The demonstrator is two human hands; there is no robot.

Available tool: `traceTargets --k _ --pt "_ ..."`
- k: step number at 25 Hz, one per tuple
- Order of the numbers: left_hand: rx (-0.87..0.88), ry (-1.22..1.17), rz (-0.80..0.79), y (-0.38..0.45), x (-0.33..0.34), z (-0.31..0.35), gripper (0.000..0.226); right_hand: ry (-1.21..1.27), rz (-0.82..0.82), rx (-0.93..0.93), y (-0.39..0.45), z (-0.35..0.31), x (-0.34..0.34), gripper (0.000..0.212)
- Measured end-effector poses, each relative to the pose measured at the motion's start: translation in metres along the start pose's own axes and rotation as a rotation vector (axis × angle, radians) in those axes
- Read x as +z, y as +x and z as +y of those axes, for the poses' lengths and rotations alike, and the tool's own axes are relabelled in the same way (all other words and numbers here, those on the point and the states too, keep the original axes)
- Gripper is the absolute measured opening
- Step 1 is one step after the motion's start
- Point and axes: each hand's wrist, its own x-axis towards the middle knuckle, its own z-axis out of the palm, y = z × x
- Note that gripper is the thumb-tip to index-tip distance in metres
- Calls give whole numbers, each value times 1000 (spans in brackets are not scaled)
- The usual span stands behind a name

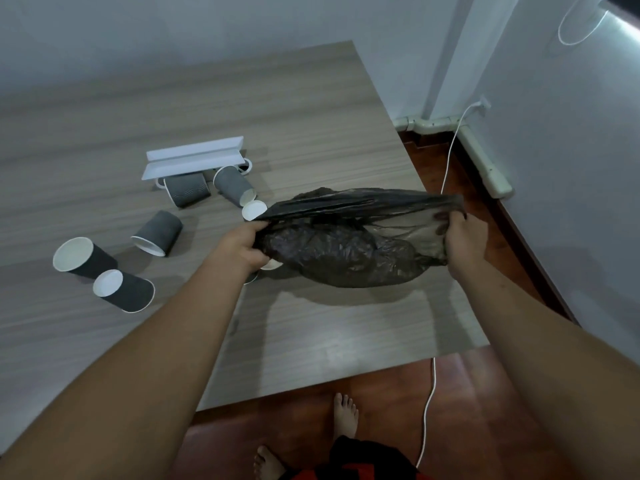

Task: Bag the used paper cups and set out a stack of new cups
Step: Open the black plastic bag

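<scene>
Over the right half of the bench point(311, 109), head view: both hands hold a thin black plastic bag point(346, 251) above the surface, each pinching one side of its mouth. Left hand point(242, 247) grips the left edge with fingers curled into the film; right hand point(462, 242) grips the right edge, fingers hooked over the rim. The mouth is drawn taut between them, more a slit than an opening; the body sags beneath, crumpled. Used cups lie tipped on the bench to the left: one near the left edge point(81, 259), one just below it point(123, 291), one nearer centre point(159, 233), two by a white folded card stand point(194, 157), and one point(254, 210) just beside the bag's left corner. No stack of new cups is visible. Judgement: the step in hand is opening the bag. To do it well, separate the two film layers, then hold the mouth wide and low beside the nearest cup.
</scene>
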Motion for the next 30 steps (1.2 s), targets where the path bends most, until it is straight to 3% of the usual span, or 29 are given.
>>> traceTargets --k 3,6,9,10,13,15,18,19,21,24,27,30 --pt "-51 6 -118 -9 -1 4 15 502 -183 541 -1 11 1 24" --pt "-83 111 -279 -25 -8 1 21 680 -224 749 6 16 2 24" --pt "-73 58 -337 -28 -16 2 23 789 -355 713 10 5 -17 13" --pt "-25 -26 -343 -26 -18 3 23 821 -442 661 10 1 -24 18" --pt "142 -329 -443 -23 -13 8 36 853 -621 546 6 1 -44 44" --pt "236 -426 -506 -23 -6 13 19 871 -673 540 3 12 -48 63" --pt "238 -376 -579 -23 -2 22 56 1020 -568 617 13 24 -44 95" --pt "223 -328 -609 -29 -4 25 55 1052 -526 641 16 21 -39 95" --pt "186 -206 -584 -45 -12 30 36 1037 -443 645 15 9 -31 60" --pt "220 -123 -572 -52 -42 43 49 943 -477 605 2 -21 -15 28" --pt "330 -60 -524 -67 -82 64 31 869 -560 601 -24 -46 18 37" --pt "394 -43 -490 -81 -137 84 33 683 -776 558 -76 -63 64 50"
